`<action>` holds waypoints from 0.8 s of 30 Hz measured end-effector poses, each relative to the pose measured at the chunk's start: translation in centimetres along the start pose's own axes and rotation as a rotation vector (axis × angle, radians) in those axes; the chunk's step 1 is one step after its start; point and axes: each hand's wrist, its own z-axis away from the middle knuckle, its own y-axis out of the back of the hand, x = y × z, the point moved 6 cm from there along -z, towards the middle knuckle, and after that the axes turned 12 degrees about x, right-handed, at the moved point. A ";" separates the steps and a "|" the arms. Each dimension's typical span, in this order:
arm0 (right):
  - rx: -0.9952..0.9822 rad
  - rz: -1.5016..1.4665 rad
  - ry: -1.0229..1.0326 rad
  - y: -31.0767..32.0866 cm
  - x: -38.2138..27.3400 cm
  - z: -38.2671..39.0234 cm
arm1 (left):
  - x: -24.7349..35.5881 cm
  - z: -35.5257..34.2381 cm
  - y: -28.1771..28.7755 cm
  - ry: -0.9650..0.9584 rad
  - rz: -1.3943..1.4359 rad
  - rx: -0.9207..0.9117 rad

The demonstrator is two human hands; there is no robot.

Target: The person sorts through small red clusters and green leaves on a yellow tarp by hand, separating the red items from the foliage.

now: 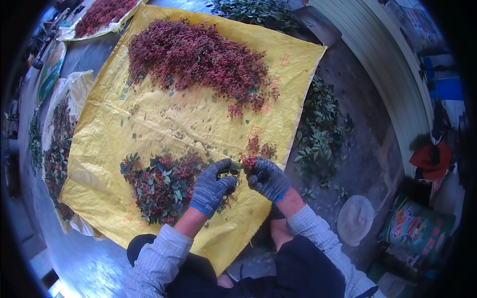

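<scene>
Both of my hands wear grey knitted gloves with blue cuffs and work close together over a yellow woven sheet [171, 116]. My right hand [268, 179] pinches a small cluster of red berries [247, 161] that looks like Sichuan pepper. Against its left side, my left hand [213, 186] is closed at the fingertips on green leaves [235, 167] of the same sprig. To the left of my left hand lies a pile of leafy berry sprigs [161, 186]. A few loose red clusters [261, 147] rest just beyond my right hand.
A large heap of red berry clusters [194, 57] covers the sheet's far part. Stripped green leaves [320, 131] lie on the floor to the right, near a round pale disc [356, 220]. More leafy sprigs fill a whitish sack [59, 141] at left. A ribbed pale panel [372, 54] stands at far right.
</scene>
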 end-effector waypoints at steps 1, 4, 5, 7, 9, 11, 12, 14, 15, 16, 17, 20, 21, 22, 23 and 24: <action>0.004 0.010 0.006 0.1 0.0 0.1 | 0.3 0.1 -0.4 0.000 0.059 -0.019; 0.073 0.078 0.032 0.4 0.3 0.4 | 1.2 0.3 -1.0 -0.104 -0.008 -0.005; 0.084 0.086 0.040 0.4 0.4 0.4 | 0.7 0.2 -1.0 -0.045 -0.006 0.005; 0.101 0.102 0.050 -0.1 0.8 0.7 | -0.1 0.1 -0.6 0.073 -0.002 0.033; 0.126 0.120 0.086 -0.9 0.9 1.2 | -0.7 -0.1 -0.4 0.062 -0.068 0.039; 0.140 0.121 0.111 -1.2 0.9 1.5 | -0.5 0.1 -0.8 0.033 -0.142 0.012; 0.148 0.108 0.112 -1.2 1.1 1.4 | -0.5 0.3 -1.0 0.010 -0.185 -0.012; 0.172 0.082 0.117 -0.3 1.4 1.1 | 0.0 0.9 -1.9 0.029 -0.241 -0.076; 0.162 0.071 0.126 0.0 1.5 1.1 | 0.1 1.0 -2.3 0.069 -0.256 -0.113; 0.147 0.061 0.133 -0.1 1.7 1.0 | 0.2 1.2 -2.4 0.108 -0.271 -0.145; 0.134 0.051 0.141 -0.1 1.7 1.0 | 0.0 1.1 -2.4 0.107 -0.276 -0.159; 0.234 0.057 0.104 -0.2 2.3 0.5 | -1.1 0.9 -2.2 0.077 -0.335 -0.185; 0.243 0.055 0.096 -0.2 2.4 0.7 | -1.4 0.8 -2.2 0.049 -0.384 -0.183; 0.254 0.053 0.086 -0.5 2.4 1.0 | -1.7 0.8 -2.1 0.021 -0.434 -0.182; 0.264 0.050 0.077 -0.6 2.4 1.2 | -2.2 0.9 -2.2 0.077 -0.387 -0.231; 0.246 0.050 0.082 -0.4 2.3 1.0 | -2.8 1.0 -2.3 0.134 -0.340 -0.281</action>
